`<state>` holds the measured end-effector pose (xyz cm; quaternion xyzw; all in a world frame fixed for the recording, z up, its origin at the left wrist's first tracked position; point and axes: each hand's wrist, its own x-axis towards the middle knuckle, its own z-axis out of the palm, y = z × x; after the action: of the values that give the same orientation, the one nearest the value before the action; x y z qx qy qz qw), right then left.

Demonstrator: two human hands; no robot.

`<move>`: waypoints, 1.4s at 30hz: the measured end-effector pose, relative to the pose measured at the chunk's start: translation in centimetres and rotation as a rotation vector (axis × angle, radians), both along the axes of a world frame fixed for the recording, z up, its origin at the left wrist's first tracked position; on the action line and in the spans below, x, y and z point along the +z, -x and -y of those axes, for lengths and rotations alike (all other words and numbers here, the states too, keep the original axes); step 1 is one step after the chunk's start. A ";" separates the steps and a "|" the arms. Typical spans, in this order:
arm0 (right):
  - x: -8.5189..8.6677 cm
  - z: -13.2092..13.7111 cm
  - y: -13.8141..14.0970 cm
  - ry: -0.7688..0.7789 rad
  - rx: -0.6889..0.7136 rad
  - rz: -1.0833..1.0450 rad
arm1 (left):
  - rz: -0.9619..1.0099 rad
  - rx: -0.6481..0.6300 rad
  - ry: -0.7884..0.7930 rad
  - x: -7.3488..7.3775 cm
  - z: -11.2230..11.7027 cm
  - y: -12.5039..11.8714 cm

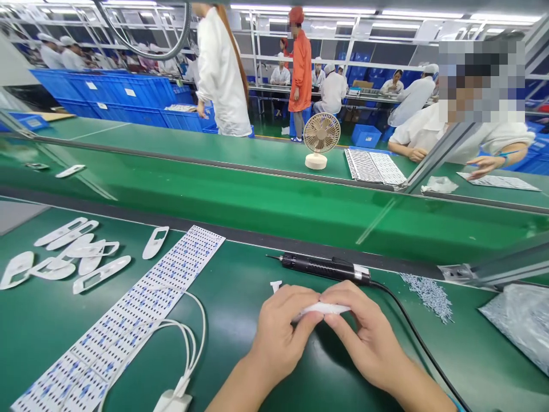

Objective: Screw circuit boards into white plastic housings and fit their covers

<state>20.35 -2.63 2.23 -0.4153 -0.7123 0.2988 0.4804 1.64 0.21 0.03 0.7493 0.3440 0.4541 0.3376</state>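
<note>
Both hands grip one slim white plastic housing (323,308) above the green bench, thumbs on the near side and fingers on the far side. My left hand (285,326) is closed on its left end, and my right hand (369,337) is closed on its right end. Fingers cover much of the part. Just beyond my left hand lies a small white plastic piece (275,285), partly hidden. A black electric screwdriver (326,267) rests behind the hands, its bit pointing left and its cable passing to the right of my right hand.
Several white plastic shells (92,252) lie at the left. A patterned sheet (128,312) bears white cables (191,337). Small screws (429,294) are heaped at right near a clear plastic bag (518,320). Past the conveyor (257,191) stand a fan (321,137) and a co-worker (463,137).
</note>
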 end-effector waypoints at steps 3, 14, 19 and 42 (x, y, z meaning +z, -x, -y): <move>-0.3 0.1 0.5 -0.034 -0.031 -0.023 | -0.010 -0.001 0.001 0.1 0.1 0.0; -2.3 -0.9 0.0 0.097 -0.295 -0.293 | 0.210 0.164 0.420 -0.1 -0.3 0.2; -2.5 -0.5 0.1 0.144 -0.280 -0.358 | 0.226 0.272 0.353 0.8 0.8 -0.3; -2.6 0.4 0.9 1.031 0.613 -0.798 | 0.572 -0.246 0.912 0.6 0.1 -1.0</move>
<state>19.41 -3.01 -0.42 -0.2298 -0.3351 0.8475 0.3414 2.64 0.11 0.59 0.4085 0.3101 0.4018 0.7586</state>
